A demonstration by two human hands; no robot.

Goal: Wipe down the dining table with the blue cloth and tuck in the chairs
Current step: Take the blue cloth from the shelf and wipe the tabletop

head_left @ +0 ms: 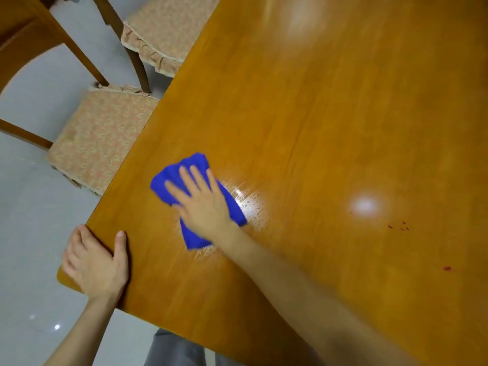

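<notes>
right hand [203, 207] flat on blue cloth [166, 186] | red spots [398, 227] well to its right | left hand [96, 262] grips dining table [317, 114] edge

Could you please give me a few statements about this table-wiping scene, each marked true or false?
1. The right hand presses flat on the blue cloth. True.
2. The left hand rests on a chair seat. False: it grips the corner of the table, thumb on top.
3. Small red spots lie on the table, to the right of the cloth. True.
4. The blue cloth lies folded on a cushion. False: it lies on the table top, under the right hand, with wet streaks beside it.
5. A cushioned chair stands at the table's edge, left of the cloth. True.
</notes>
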